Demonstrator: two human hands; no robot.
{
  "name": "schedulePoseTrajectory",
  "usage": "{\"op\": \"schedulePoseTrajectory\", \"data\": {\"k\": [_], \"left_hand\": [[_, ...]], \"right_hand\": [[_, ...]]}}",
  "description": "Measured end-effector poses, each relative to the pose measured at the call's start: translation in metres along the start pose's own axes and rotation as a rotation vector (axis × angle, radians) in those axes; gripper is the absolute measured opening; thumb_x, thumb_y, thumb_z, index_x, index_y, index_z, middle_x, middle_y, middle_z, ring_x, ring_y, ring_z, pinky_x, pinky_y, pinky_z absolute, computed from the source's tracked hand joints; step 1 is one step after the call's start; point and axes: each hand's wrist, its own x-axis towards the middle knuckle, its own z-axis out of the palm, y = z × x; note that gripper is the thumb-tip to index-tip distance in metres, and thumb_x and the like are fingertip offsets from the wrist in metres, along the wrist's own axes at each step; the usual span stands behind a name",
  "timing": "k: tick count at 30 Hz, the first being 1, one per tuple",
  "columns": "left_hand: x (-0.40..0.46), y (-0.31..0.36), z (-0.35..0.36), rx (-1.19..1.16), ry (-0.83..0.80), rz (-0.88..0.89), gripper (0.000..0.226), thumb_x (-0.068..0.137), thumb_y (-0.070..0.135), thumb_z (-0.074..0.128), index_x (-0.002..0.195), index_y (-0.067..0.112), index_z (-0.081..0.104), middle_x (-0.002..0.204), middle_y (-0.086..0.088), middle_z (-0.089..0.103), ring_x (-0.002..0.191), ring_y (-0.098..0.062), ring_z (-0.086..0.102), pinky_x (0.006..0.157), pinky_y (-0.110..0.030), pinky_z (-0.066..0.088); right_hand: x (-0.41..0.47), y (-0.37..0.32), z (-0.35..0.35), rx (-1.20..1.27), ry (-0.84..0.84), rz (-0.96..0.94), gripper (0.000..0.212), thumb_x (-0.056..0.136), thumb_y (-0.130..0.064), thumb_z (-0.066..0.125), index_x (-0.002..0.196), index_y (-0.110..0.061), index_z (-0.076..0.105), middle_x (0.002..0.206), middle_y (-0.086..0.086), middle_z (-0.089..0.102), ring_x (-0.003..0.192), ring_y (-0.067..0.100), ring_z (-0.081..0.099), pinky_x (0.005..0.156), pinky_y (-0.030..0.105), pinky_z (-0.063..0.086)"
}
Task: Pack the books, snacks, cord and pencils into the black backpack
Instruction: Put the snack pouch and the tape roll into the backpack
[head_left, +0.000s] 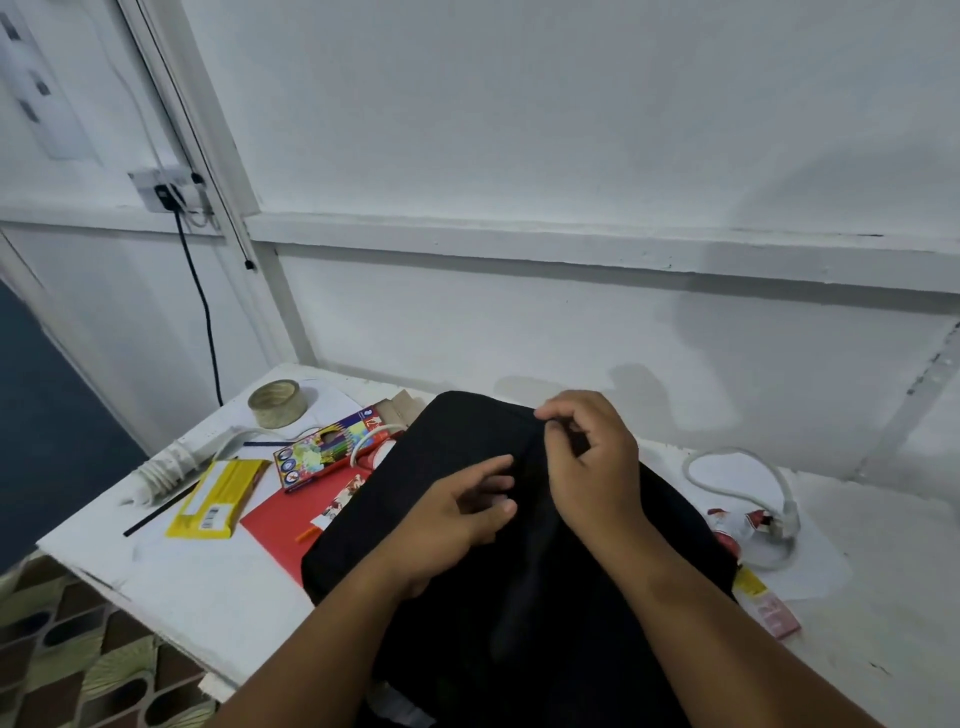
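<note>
Black fabric: black backpack (467, 561) lies flat in the middle of the white table (218, 592), looks closed, covers part of the red book.
Right hand (592, 462): thumb and forefinger pinched together on the bag's top edge, likely on a zipper pull; the pull itself is too dark to make out.
Left hand (467, 512): fingers loose and spread, resting on the front panel beside the right hand, gripping nothing.
Step (judged): opening the main zipper, nothing looks packed yet.
How to do it well: left hand should press the fabric flat near the zip so the track stays taut; right hand draws the pull along the seam, not upward; open it wide enough for the book to slide in flat.
Red book (283, 519): left of the bag, partly under it, small snack wrapper (340, 501) on top.
Pencils: coloured pencil box (327, 449) behind the book, flap open.
Yellow packet (215, 499): left of the book, lying flat.
Cord: white cable (748, 499) looped right of the bag, plug end by a red snack packet (737, 522).
Pink packet (771, 616): right edge of the bag, near table front.
Other: tape roll (277, 402) and white power strip (171, 465) at far left.
Risk: bag sits on the book, so lift the bag before pulling the book free.
</note>
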Motion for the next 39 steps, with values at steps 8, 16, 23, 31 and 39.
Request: {"op": "schedulePoseTrajectory", "data": {"k": [8, 16, 23, 31, 39], "left_hand": [[0.02, -0.016, -0.107, -0.162, 0.466, 0.072, 0.025, 0.094, 0.002, 0.062, 0.111, 0.018, 0.07, 0.099, -0.007, 0.076, 0.084, -0.021, 0.069, 0.074, -0.035, 0.054], [0.065, -0.08, -0.293, 0.494, 0.636, 0.07, 0.026, 0.085, 0.011, 0.07, 0.109, 0.02, 0.07, 0.108, -0.002, 0.072, 0.101, -0.021, 0.064, 0.086, -0.029, 0.043], [0.134, -0.13, -0.389, 1.186, 0.428, -0.146, 0.06, 0.087, 0.038, 0.066, 0.144, 0.031, 0.047, 0.154, -0.007, 0.035, 0.141, -0.036, 0.027, 0.111, -0.046, 0.03], [0.174, -0.157, -0.41, 1.218, 0.371, -0.19, 0.052, 0.085, 0.054, 0.066, 0.129, 0.028, 0.054, 0.138, -0.006, 0.052, 0.118, -0.033, 0.056, 0.097, -0.042, 0.038], [0.18, -0.163, -0.429, 1.122, 0.397, -0.165, 0.02, 0.088, 0.033, 0.053, 0.094, 0.026, 0.071, 0.103, -0.003, 0.073, 0.1, -0.03, 0.064, 0.083, -0.037, 0.039]], "right_hand": [[0.001, 0.006, 0.08, -0.292, -0.478, 0.069, 0.019, 0.087, -0.019, 0.063, 0.101, -0.031, 0.068, 0.111, -0.019, 0.054, 0.111, 0.003, 0.051, 0.102, 0.028, 0.041], [0.016, -0.016, 0.231, -0.397, -0.653, 0.058, 0.027, 0.087, -0.027, 0.059, 0.112, -0.03, 0.066, 0.122, -0.011, 0.055, 0.114, 0.013, 0.05, 0.102, 0.035, 0.04], [-0.008, 0.011, 0.301, -0.532, -0.676, 0.146, 0.027, 0.082, -0.033, 0.056, 0.106, -0.029, 0.067, 0.112, -0.009, 0.059, 0.105, 0.015, 0.056, 0.094, 0.039, 0.045], [-0.026, 0.024, 0.307, -0.872, -0.94, 0.122, 0.046, 0.082, -0.048, 0.05, 0.121, -0.027, 0.063, 0.147, -0.003, 0.044, 0.148, 0.026, 0.02, 0.111, 0.046, 0.036], [-0.034, 0.027, 0.309, -0.981, -1.103, 0.14, 0.059, 0.086, -0.067, 0.046, 0.133, -0.031, 0.056, 0.166, -0.004, 0.007, 0.148, 0.022, -0.027, 0.12, 0.047, 0.0]]}}
